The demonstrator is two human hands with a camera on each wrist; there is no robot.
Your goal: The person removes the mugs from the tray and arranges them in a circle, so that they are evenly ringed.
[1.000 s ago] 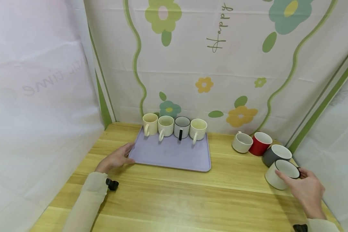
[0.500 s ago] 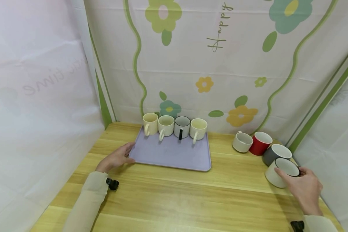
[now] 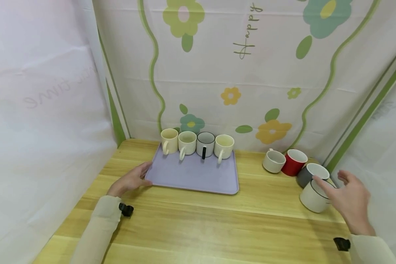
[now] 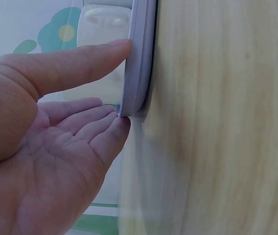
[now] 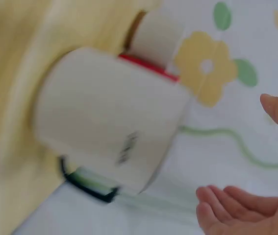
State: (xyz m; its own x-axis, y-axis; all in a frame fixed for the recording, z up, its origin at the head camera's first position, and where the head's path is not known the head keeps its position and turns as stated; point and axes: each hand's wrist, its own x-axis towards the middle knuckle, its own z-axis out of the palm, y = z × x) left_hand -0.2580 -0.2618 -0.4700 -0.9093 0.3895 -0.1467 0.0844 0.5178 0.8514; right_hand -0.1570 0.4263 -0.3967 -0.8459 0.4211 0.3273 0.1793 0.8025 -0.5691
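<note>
At the lilac tray's [image 3: 194, 174] left front corner rests my left hand [image 3: 130, 181], its thumb and fairly straight fingers touching the rim. The left wrist view shows the thumb tip [image 4: 121, 44] against that edge. Along the tray's back stand several mugs, among them a white one [image 3: 205, 143] with a black handle and rim. On the right, my right hand [image 3: 351, 200] hovers behind and above a cream mug [image 3: 314, 198] with a dark rim. In the right wrist view its fingers are apart from the cream mug [image 5: 109, 115], whose dark handle is visible.
Beyond the cream mug, a grey mug [image 3: 305, 176], a red mug [image 3: 293, 163] and a small white cup [image 3: 274, 162] stand close together on the wooden table [image 3: 211, 227]. A flowered curtain [image 3: 198, 73] hangs behind, with white sheets at both sides.
My right hand has let go of the cream mug's handle and rim and lifted slightly off it. The mug stays beside the grey one. My left hand keeps its place at the tray.
</note>
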